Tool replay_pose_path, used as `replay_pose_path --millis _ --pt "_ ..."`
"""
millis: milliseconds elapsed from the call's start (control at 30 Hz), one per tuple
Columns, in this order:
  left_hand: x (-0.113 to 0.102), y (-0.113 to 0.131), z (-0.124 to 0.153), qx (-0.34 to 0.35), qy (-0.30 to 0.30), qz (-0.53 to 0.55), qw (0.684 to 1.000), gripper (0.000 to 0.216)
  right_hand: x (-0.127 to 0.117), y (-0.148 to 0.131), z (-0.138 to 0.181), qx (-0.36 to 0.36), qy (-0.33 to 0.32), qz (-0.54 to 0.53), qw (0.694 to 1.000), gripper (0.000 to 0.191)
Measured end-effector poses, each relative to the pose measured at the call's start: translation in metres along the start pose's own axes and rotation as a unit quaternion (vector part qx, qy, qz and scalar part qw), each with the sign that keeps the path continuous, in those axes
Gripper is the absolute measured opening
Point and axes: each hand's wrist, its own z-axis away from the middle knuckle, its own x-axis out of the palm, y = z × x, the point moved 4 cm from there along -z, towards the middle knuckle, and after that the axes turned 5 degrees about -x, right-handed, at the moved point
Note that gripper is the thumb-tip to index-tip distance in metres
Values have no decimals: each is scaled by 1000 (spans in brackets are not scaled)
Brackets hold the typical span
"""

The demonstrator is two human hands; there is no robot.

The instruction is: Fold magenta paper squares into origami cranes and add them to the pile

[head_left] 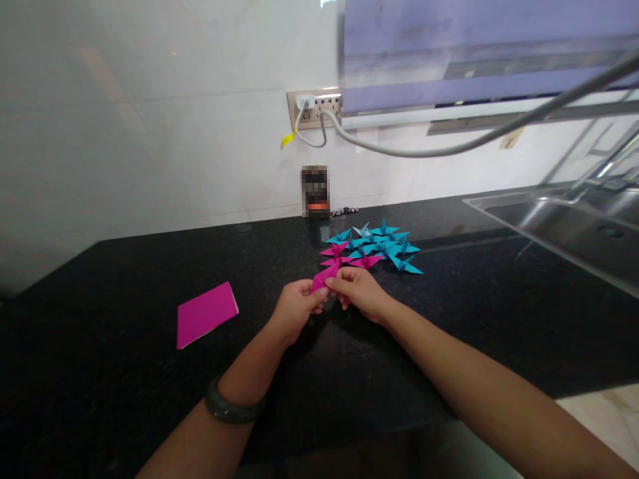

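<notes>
Between my two hands is a piece of folded magenta origami paper (324,277), raised a little above the dark countertop. My left hand (295,307) pinches its left side between thumb and fingers. On the right side, my right hand (360,291) grips the same paper with thumb and fingertips, hiding part of it. Just beyond the hands lie finished paper cranes: several blue cranes (384,247) in a cluster, with magenta cranes (366,261) at their near left edge. One pale blue crane (363,230) sits at the back of the group.
A stack of square magenta paper (207,314) lies on the black countertop (124,386) at left. Against the wall stands a small pixelated object (315,191) with a beaded string (344,211) beside it. A steel sink (574,226) is at right; a grey cable (424,153) runs from the wall socket (314,108).
</notes>
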Motion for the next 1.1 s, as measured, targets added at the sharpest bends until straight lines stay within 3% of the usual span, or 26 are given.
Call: replay_pose_path --millis 167,300,400,500,633,900,1000,1100 --pt "2 3 2 15 -2 -38 999 23 -1 -3 1 -17 -5 34 999 29" --pt "4 3 4 8 -23 -50 998 21 -4 -10 3 2 -64 52 997 21" --pt "6 2 5 0 -59 -85 995 19 -11 -14 2 -16 -48 69 996 34" --pt "7 1 6 -4 -74 -121 990 15 -13 -11 0 -14 -49 98 994 19" --pt "5 1 5 -26 -32 -97 994 11 -11 -7 -2 -8 -29 102 994 12" --pt "-1 4 3 -18 50 17 998 26 -7 -3 -1 7 6 91 996 11" --pt "-2 4 3 -27 53 41 997 24 -8 -5 -2 -47 -5 128 991 14" --pt "-1 3 4 -47 39 57 997 23 -9 -12 -1 -160 0 217 963 11"
